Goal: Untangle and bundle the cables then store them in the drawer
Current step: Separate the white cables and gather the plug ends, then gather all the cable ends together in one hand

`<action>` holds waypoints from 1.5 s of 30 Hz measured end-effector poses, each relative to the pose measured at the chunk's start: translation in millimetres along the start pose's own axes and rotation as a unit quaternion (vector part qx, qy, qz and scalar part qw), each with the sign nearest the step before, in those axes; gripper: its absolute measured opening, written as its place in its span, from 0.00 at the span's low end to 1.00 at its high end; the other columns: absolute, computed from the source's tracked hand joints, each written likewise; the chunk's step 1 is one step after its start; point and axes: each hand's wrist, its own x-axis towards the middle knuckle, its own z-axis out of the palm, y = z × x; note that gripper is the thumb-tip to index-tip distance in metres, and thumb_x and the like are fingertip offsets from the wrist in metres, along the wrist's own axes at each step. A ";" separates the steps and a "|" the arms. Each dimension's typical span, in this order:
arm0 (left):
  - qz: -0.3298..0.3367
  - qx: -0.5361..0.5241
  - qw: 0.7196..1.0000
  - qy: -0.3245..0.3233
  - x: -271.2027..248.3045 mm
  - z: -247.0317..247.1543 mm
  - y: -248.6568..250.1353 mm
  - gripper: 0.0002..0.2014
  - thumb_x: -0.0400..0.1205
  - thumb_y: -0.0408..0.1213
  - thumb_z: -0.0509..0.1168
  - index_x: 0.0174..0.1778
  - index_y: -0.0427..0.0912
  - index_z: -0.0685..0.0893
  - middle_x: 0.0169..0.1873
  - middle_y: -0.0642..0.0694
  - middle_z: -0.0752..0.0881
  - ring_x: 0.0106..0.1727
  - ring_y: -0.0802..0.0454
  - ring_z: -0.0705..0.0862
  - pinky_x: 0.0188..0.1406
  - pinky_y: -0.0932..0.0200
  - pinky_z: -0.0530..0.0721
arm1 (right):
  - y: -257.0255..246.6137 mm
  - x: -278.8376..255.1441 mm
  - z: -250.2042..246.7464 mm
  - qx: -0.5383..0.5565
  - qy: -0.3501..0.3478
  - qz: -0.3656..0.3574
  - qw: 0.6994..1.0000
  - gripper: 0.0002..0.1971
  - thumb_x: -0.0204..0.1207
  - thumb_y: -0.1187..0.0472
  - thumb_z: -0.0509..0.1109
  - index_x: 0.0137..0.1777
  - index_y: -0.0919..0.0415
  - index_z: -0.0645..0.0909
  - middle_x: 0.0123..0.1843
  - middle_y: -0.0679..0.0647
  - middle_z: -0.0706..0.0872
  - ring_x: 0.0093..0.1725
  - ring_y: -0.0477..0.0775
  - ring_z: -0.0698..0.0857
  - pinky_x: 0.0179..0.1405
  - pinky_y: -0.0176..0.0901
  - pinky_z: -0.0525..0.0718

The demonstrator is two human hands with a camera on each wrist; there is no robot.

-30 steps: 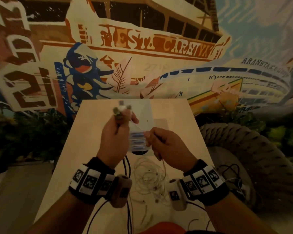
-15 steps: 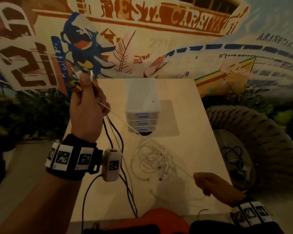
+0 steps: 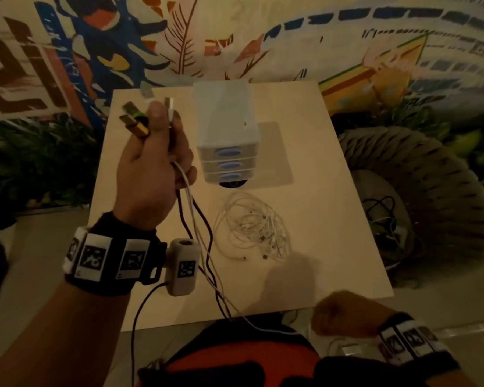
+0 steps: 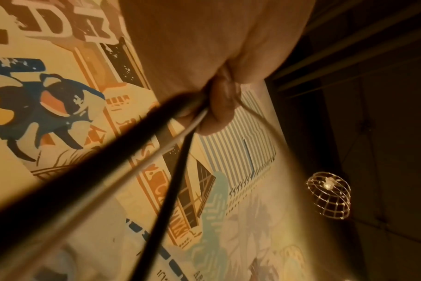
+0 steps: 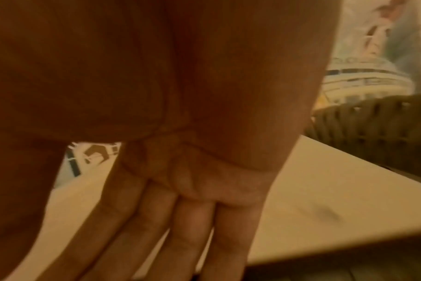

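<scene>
Several cables (image 3: 196, 219), dark and white, gathered by their plug ends in the left hand (image 3: 151, 169), which is raised above the left part of the table (image 3: 333, 247); the fingers are curled tightly round the strands. USB plugs (image 3: 134, 121) project above the fist, two of them with yellowish housings. The strands hang from the underside of the fist, cross one another beside the wrist-worn camera (image 3: 183, 266), and pass over the near table edge toward the person's lap. In the left wrist view the same strands (image 4: 173, 171) emerge from between the closed fingers (image 4: 221, 106). One white strand runs on toward the right hand (image 3: 344, 314), which sits low beyond the near edge of the table; whether it grips that strand cannot be told. In the right wrist view its fingers (image 5: 192, 228) extend nearly straight, close together. A second tangle of white cables (image 3: 252, 227) lies loose on the table, in front of a small three-drawer unit (image 3: 227, 146) with blue handles, all drawers closed. A woven chair (image 3: 430, 205) stands to the right, holding further cords (image 3: 383, 216)
</scene>
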 end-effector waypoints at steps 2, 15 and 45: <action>-0.017 -0.005 0.999 -0.044 -4.4 6.9 -4.5 0.20 0.93 0.50 0.47 0.40 0.49 0.75 0.21 0.57 0.66 0.20 0.57 0.57 0.19 0.61 0.58 | -40.7 -3.5 -24.7 -0.005 0.119 -0.069 0.991 0.09 0.75 0.37 0.73 0.53 0.34 0.86 0.55 0.39 0.91 0.54 0.39 0.88 0.60 0.49 0.86; 0.033 0.164 0.982 -0.085 -16.3 -4.2 -27.9 0.16 0.94 0.36 0.49 0.61 0.35 0.82 0.28 0.48 0.79 0.33 0.50 0.80 0.43 0.57 0.80 | -222.5 46.4 -46.1 0.285 0.153 -0.235 0.917 0.22 0.87 0.44 0.63 0.35 0.56 0.81 0.26 0.50 0.78 0.27 0.56 0.79 0.35 0.49 0.82; -0.205 0.079 0.976 -0.013 -37.1 -53.6 -90.7 0.16 0.93 0.43 0.52 0.42 0.42 0.77 0.25 0.48 0.59 0.21 0.54 0.54 0.23 0.57 0.52 | -87.7 181.7 42.9 -0.043 0.320 -0.056 0.945 0.08 0.83 0.54 0.69 0.56 0.57 0.80 0.56 0.56 0.80 0.52 0.63 0.83 0.43 0.51 0.82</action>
